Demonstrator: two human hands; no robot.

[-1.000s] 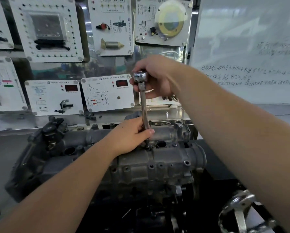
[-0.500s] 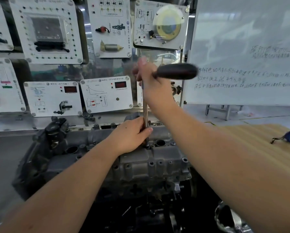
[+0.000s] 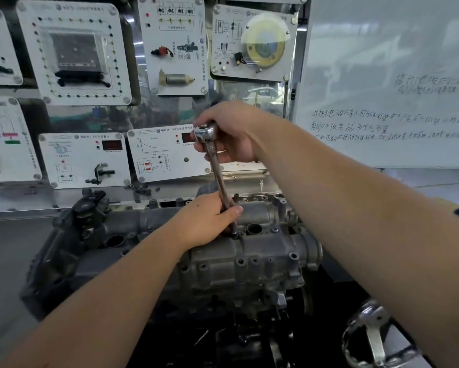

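Right hand (image 3: 231, 131) curls tight round the ratchet (image 3: 205, 132) above the engine (image 3: 249, 266). Left hand (image 3: 207, 221) grips its extension (image 3: 219, 176) just over the engine's bolt (image 3: 234, 233). The extension leans, so the socket could slip and round the bolt.

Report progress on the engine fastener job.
Done: a plug well on the engine stands open; which fasteners are finished cannot be told. In hand: the right hand grips the ratchet, and the left hand holds its extension down on a fastener. Left: this fastener, likely others on the engine.
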